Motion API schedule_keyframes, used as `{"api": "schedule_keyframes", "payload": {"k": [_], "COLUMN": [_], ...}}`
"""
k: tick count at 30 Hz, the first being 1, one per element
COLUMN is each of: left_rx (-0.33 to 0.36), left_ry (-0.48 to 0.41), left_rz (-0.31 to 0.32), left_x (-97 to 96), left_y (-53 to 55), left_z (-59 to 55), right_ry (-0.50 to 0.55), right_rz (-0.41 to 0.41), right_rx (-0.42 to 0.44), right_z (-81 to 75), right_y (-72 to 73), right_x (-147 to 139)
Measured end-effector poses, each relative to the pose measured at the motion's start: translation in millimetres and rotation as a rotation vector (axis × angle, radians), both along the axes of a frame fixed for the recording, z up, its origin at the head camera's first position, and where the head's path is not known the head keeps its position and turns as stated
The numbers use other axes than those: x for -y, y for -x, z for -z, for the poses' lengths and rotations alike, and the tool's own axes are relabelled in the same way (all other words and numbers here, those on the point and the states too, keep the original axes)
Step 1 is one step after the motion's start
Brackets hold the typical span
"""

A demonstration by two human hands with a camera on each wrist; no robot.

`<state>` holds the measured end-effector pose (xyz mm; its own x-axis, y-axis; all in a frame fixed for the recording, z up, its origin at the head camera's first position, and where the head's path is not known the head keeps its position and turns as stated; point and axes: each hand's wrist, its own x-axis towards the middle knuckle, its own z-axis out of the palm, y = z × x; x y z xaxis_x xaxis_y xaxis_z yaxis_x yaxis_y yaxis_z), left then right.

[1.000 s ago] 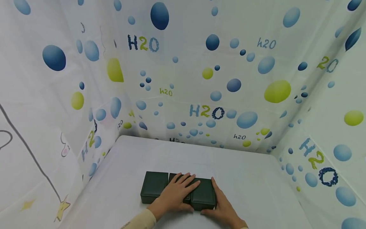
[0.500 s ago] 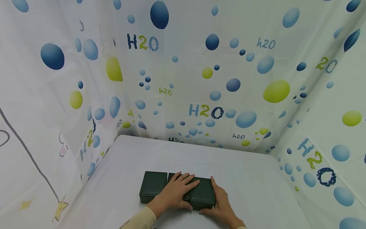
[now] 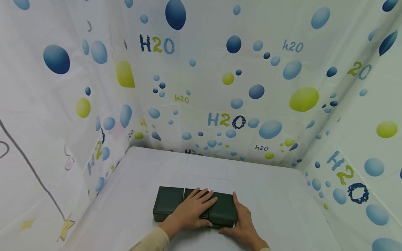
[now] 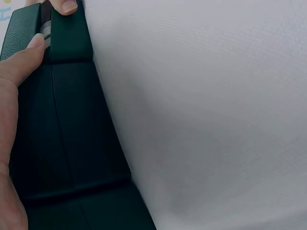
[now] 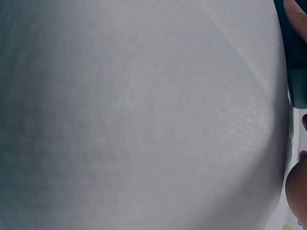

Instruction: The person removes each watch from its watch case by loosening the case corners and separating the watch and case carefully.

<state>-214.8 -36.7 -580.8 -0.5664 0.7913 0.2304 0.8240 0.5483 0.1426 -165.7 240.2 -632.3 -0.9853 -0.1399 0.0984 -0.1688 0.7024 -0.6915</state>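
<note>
Three dark green boxes stand in a row: a left box (image 3: 169,200), a middle box (image 3: 189,192) and a right box (image 3: 222,209). My left hand (image 3: 193,209) lies with spread, straight fingers over the middle box, its fingertips reaching the right box. My right hand (image 3: 244,223) grips the right box at its right side, thumb low at the front. In the left wrist view, the left thumb (image 4: 24,62) touches the right box beside a gap between its lid (image 4: 21,31) and base (image 4: 71,38); something greyish shows inside. The right wrist view catches only parts of hands and box.
The boxes stand on a white-covered table (image 3: 267,188). A white curtain (image 3: 201,80) printed with blue and green drops and H2O lettering rises behind it and on both sides.
The right box's lid has lifted slightly at the front edge, where a dark gap now shows. Both hands stay nearly in place; the view has shifted a little.
</note>
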Motion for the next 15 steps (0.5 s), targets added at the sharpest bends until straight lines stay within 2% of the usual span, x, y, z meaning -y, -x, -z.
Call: {"api": "schedule_keyframes", "payload": {"k": [15], "left_rx": [0.030], "left_ry": [-0.029], "left_rz": [-0.004], "left_x": [0.7], "left_y": [-2.4], "left_z": [0.5], "right_ry": [0.001], "right_rz": [0.008], "right_rx": [-0.013], "right_z": [-0.5], "right_y": [-0.1], "right_x": [0.8]}}
